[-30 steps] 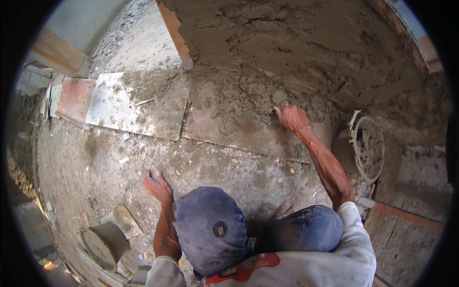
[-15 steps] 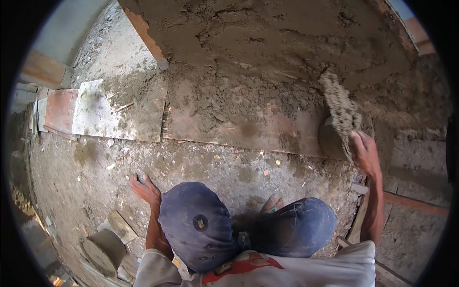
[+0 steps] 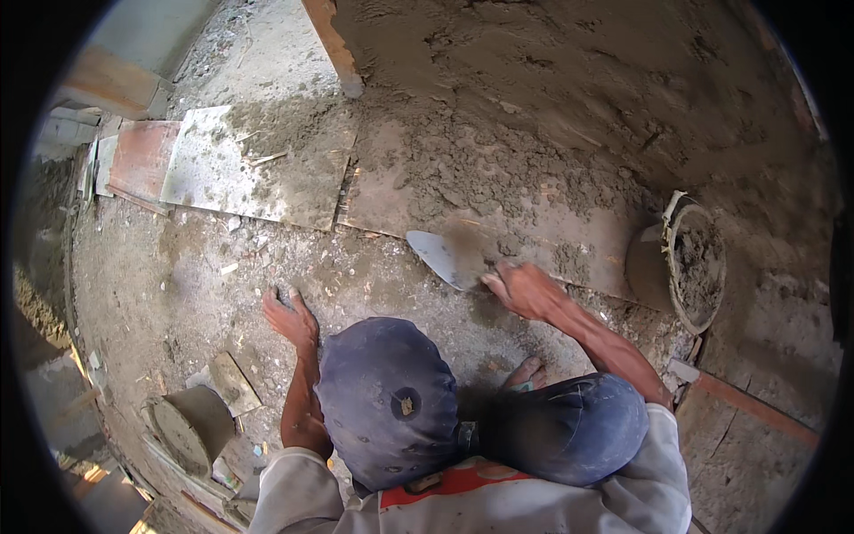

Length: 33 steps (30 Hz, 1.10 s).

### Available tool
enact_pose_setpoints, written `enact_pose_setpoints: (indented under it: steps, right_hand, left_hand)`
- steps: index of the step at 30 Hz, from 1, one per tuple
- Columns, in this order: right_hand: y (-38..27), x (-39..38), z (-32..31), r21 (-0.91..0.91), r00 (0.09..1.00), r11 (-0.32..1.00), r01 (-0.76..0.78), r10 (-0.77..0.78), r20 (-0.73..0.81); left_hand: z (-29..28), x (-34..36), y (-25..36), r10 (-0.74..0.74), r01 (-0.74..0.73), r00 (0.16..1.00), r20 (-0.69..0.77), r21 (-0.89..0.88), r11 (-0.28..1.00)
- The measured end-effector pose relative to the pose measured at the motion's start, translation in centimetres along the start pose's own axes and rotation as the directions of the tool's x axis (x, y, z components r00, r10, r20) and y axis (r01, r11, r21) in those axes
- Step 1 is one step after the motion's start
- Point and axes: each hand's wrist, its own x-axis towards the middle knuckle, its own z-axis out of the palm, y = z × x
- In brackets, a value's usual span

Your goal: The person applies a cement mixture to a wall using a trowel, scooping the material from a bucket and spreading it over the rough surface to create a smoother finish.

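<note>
My right hand [image 3: 525,289] is closed around the handle of a trowel [image 3: 433,255]. The pale grey blade points left, over the front edge of a mortar-strewn board [image 3: 391,205], and shows no heap of mortar on its visible part. My left hand [image 3: 291,318] hangs above the rubble-strewn floor beside my left knee, fingers apart and holding nothing. To the right of the board's end stands a bucket [image 3: 648,260], tilted in view, with wet grey mortar [image 3: 698,258] inside. Beyond the board rises a wall [image 3: 569,53] coated in wet, rough mortar.
A second board [image 3: 200,173], whitish and splattered, continues to the left, followed by a reddish one [image 3: 142,153]. At the lower left lies a second bucket [image 3: 200,423] next to a small wood piece [image 3: 233,383]. A wooden post [image 3: 334,40] edges the wall.
My right hand has swung left from beside the bucket to the board's front edge. The mortar heaped on the trowel is gone from its blade. The view has shifted somewhat.
</note>
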Motion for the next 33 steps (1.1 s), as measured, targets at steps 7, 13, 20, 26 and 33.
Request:
enact_pose_setpoints:
  steps: [7, 13, 20, 26, 33]
  right_hand:
    - [2.4, 16.1, -3.2, 0.009, 0.972, 0.998, -0.068, 0.069, -0.227]
    - [4.5, 17.9, -5.8, -0.171, 0.897, 0.984, -0.058, -0.024, -0.442]
    - [4.0, 9.1, -7.9, -0.174, 0.876, 0.961, -0.214, 0.11, -0.47]
    - [5.3, -8.9, -12.9, 0.453, 0.781, 0.875, -0.172, 0.402, -0.479]
    - [5.7, -18.7, -11.5, 0.921, 0.577, 0.36, -0.145, 0.787, -0.217]
  left_hand:
    - [-0.1, 0.3, 0.0, -0.009, 0.009, 1.0, -0.003, 0.034, 0.999]
    - [-0.4, 0.5, 0.3, -0.045, 0.045, 0.999, 0.008, 0.033, 0.998]
    - [-0.4, 0.2, 0.0, 0.013, -0.013, 1.0, -0.002, -0.023, 1.0]
    - [0.3, 0.3, -0.7, 0.083, -0.083, 0.996, -0.041, -0.009, 0.997]
    - [0.8, 0.0, -0.8, 0.063, -0.062, 0.997, -0.038, 0.041, 0.997]
